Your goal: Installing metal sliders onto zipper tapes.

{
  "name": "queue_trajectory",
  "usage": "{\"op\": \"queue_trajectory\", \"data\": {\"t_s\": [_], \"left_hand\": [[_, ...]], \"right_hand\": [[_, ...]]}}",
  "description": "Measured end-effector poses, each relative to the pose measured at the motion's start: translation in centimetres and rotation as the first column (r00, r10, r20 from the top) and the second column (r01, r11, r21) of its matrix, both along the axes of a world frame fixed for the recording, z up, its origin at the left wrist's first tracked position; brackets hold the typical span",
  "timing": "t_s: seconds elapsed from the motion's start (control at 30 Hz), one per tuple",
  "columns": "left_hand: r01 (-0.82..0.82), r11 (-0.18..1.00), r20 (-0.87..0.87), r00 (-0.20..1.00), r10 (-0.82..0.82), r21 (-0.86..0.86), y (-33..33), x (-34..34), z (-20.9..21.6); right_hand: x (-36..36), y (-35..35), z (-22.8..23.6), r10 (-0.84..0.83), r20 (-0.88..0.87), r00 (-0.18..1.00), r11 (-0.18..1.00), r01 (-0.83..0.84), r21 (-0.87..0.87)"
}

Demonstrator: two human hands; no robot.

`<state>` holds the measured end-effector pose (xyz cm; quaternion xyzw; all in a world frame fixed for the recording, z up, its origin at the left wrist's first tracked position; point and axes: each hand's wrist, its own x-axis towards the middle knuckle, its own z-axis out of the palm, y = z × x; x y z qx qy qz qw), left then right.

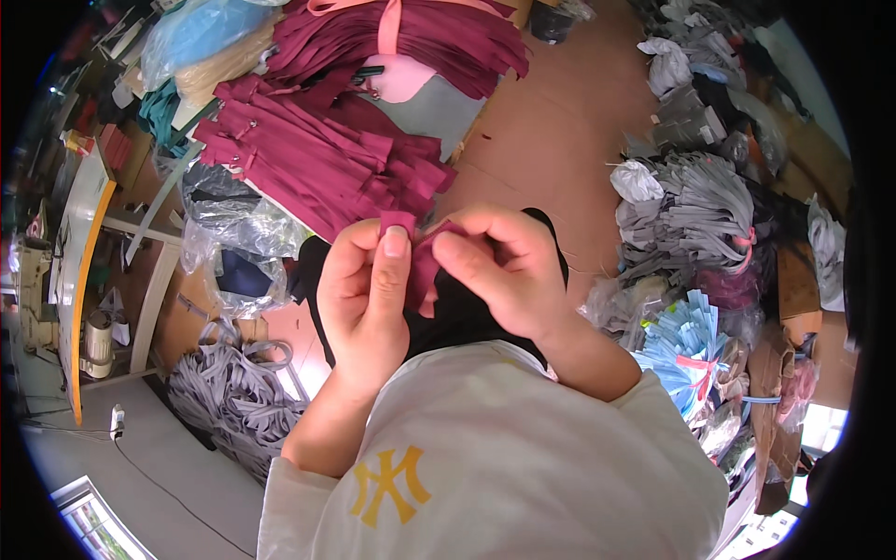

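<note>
Left hand (369, 303) and right hand (504, 266) pinch a maroon fabric strip (423, 273); below them, a white T-shirt (541, 448) bears a yellow monogram (393, 485).

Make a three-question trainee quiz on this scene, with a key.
1. Multiple choice: what colour is the fabric held between the left fingers and right fingers? A) grey B) maroon C) light blue
2. True or false: the light blue bundle lies on the right side of the view.
3. Fill in: the upper maroon bundle has a ____ band around it.

Key: 1. B; 2. True; 3. pink
</note>
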<state>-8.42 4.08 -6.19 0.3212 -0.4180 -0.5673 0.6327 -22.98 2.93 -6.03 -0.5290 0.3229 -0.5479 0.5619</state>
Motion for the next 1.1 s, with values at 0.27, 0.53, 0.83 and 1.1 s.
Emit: {"op": "queue_trajectory", "data": {"t_s": [0.27,0.53,0.83,1.1], "left_hand": [[-0.089,0.993,0.209,0.975,0.071,0.078,-0.6,2.8,-1.6],[0.08,0.976,-0.021,0.997,-0.077,0.205,-1.1,2.9,-2.2],[0.099,0.948,-0.136,0.989,-0.061,0.301,-2.0,1.3,-2.1],[0.14,0.949,-0.097,0.988,-0.117,0.282,-1.9,0.7,-1.9]], "right_hand": [[-2.6,-3.4,-1.1,0.099,0.416,0.904,0.898,-0.261,0.355],[-2.5,-3.3,-1.7,0.216,0.412,0.885,0.877,-0.362,0.317],[-2.9,-3.5,-1.6,0.234,0.424,0.875,0.848,-0.397,0.351],[-4.0,-2.5,-2.6,0.139,0.387,0.911,0.92,-0.264,0.291]]}}
